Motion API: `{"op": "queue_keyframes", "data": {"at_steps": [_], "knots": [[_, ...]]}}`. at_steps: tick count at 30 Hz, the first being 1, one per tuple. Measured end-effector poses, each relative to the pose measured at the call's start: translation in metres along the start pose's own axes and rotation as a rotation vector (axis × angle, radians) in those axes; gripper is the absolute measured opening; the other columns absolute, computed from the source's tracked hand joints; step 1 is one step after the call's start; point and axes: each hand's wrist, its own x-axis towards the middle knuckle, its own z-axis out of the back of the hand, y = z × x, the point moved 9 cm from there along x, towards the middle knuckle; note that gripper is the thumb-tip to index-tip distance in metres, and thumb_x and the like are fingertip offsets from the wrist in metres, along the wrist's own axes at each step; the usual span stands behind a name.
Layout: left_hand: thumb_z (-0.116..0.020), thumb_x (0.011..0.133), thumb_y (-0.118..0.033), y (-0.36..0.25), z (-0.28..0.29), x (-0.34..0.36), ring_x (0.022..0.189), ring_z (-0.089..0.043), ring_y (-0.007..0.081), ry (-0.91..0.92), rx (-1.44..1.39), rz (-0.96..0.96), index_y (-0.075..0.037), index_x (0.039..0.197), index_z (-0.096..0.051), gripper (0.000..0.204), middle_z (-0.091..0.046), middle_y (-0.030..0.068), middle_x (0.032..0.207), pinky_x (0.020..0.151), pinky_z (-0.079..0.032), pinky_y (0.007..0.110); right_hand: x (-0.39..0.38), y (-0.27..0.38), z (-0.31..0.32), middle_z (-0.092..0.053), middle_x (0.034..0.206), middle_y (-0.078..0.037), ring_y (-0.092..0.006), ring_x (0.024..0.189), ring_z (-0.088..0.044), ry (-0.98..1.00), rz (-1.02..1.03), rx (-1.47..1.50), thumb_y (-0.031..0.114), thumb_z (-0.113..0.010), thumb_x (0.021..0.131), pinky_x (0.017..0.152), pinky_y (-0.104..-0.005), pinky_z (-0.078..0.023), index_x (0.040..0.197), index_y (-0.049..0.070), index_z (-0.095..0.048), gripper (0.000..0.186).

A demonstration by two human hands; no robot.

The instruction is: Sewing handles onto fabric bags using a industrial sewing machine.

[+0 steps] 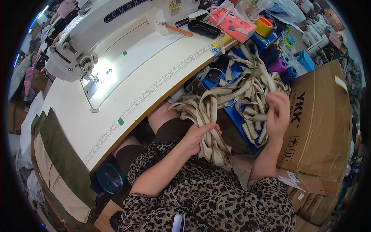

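Observation:
My left hand [201, 137] is closed around a looped bundle of beige fabric strips [210, 112] with tan edges. The bundle hangs over my lap, its folded ends below my fist. To the right, my right hand [277, 116] is raised and slightly blurred. Its fingers are curled at the lower end of a blurred beige strip [266, 77], which they appear to grip. Beneath and beyond it, a loose tangle of the same strips [247, 91] spills over a blue tray [235, 118]. Some strips run from the tangle into the bundle.
A white sewing machine [116, 19] with its lamp lit stands on the white table [135, 89], which has a ruler strip along its edge. Olive and beige fabric pieces [62, 162] hang at left. A cardboard box [317, 127] flanks my right arm. Thread spools [277, 66] stand behind the tangle.

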Motion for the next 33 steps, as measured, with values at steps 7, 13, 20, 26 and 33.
{"op": "queue_keyframes", "data": {"at_steps": [7,13,20,26,33], "knots": [[-0.074,0.085,-0.029,-0.005,-0.007,-0.002,0.096,-0.066,0.0247,0.063,-0.084,-0.081,-0.002,0.121,-0.053,0.050,-0.066,0.0088,0.100,0.086,-0.055,0.040,-0.096,0.044,-0.092,-0.064,0.097,-0.010,-0.0310,0.088,-0.064,1.133,-0.228,0.349,-0.003,-0.061,0.074,0.067,-0.0341,-0.051,0.112,0.014,-0.065,0.043],[-0.071,0.082,-0.010,-0.003,0.010,-0.004,0.086,-0.066,0.0228,-0.108,0.049,-0.029,-0.002,0.117,-0.054,0.040,-0.065,0.0085,0.092,0.078,-0.056,0.039,-0.073,-0.065,-0.098,-0.069,0.092,-0.009,-0.0212,0.088,-0.065,0.768,-0.678,0.827,0.024,-0.070,0.087,0.080,-0.0377,-0.052,0.120,0.001,-0.062,0.041],[-0.072,0.082,-0.012,-0.007,0.006,-0.010,0.085,-0.066,0.0212,-0.119,0.063,-0.028,-0.002,0.112,-0.056,0.035,-0.065,0.0074,0.089,0.075,-0.056,0.037,-0.045,-0.169,-0.111,-0.067,0.082,-0.018,-0.0352,0.079,-0.065,0.381,-0.635,-0.345,0.052,-0.062,0.087,0.071,-0.0433,-0.049,0.104,0.008,-0.068,0.048],[-0.071,0.082,-0.008,-0.014,-0.010,-0.023,0.078,-0.068,0.0199,-0.030,0.068,-0.024,0.001,0.099,-0.062,0.021,-0.067,0.0091,0.088,0.069,-0.058,0.035,-0.019,-0.195,0.012,-0.067,0.073,-0.014,-0.0302,0.069,-0.063,0.139,-0.786,-0.591,0.041,-0.066,0.086,0.067,-0.0396,-0.049,0.090,0.002,-0.070,0.040],[-0.072,0.080,-0.004,-0.029,-0.048,-0.042,0.076,-0.067,0.0191,0.138,0.334,-0.061,0.001,0.106,-0.058,0.030,-0.065,0.0090,0.089,0.070,-0.054,0.031,-0.059,-0.052,-0.079,-0.071,0.091,-0.006,-0.0165,0.092,-0.064,0.895,-0.509,0.488,0.055,-0.068,0.083,0.082,-0.0342,-0.049,0.100,-0.002,-0.069,0.060]]}}
